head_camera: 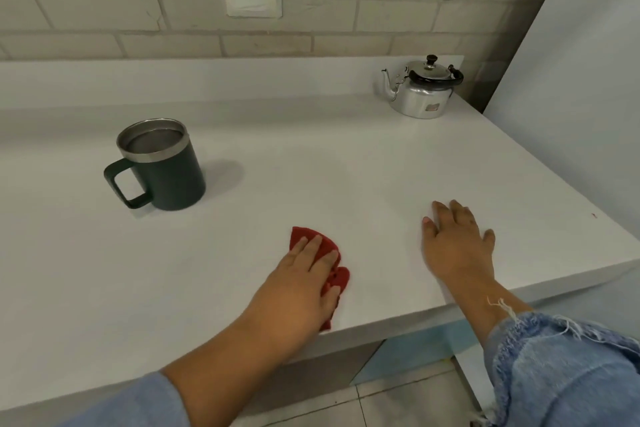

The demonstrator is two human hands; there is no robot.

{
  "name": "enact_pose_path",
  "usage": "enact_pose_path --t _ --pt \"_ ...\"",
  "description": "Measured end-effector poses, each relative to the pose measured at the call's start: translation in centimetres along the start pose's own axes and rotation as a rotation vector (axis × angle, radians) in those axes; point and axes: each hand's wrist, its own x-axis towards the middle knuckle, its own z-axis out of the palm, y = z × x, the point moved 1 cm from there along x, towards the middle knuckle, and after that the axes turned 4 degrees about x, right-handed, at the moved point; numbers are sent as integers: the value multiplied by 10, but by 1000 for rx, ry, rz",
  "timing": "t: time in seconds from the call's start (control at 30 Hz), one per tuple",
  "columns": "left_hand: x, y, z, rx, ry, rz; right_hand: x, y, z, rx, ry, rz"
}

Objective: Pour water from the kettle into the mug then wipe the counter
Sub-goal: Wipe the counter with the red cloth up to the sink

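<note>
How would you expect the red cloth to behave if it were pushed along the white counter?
The crumpled red cloth looks floppy, so it will probably bunch rather than slide stiffly. Pressed under the left hand, it should glide over the smooth white counter.

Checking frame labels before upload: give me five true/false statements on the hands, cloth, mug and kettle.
1. The left hand presses flat on the crumpled red cloth. True.
2. The right hand grips the shiny metal kettle with the black handle. False: it lies flat on the white counter, and the kettle stands apart at the back right.
3. The dark green mug with the steel rim stands upright, handle to the left. True.
4. The kettle's lid is off. False: the lid with its black knob sits on the kettle.
5. The cloth touches the mug. False: it lies near the front edge, well apart from the mug.
</note>
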Motion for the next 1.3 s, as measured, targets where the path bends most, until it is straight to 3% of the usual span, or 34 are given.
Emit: enact_pose_path --t 0.27,0.43,0.53,0.8,0.87,0.93,1.07,1.17,1.3 --pt "-35 -69 -36 39 141 -376 0 -2 0 -22 -10 6" --pt "-53 -58 -19 130 143 -80 -1 -3 -2 -23 -16 6" --pt "-59 -76 -18 20 140 -206 -3 -4 -2 -26 -12 2" --pt "-105 -156 -37 130 297 -513 -5 -4 -3 -23 -41 11" --pt "-105 -156 -40 41 391 -498 -4 -6 -4 -41 -36 29" --pt "-92 -138 -42 -41 434 -373 -9 -19 -8 -27 2 49" --pt "-48 -104 -37 -106 369 -153 -36 -92 -5 50 -19 -169" --pt "-32 -108 -24 -28 172 -165 -68 -154 12 89 -129 -373" --pt "-37 -146 -33 23 183 -237 -105 -206 38 73 -196 -486"
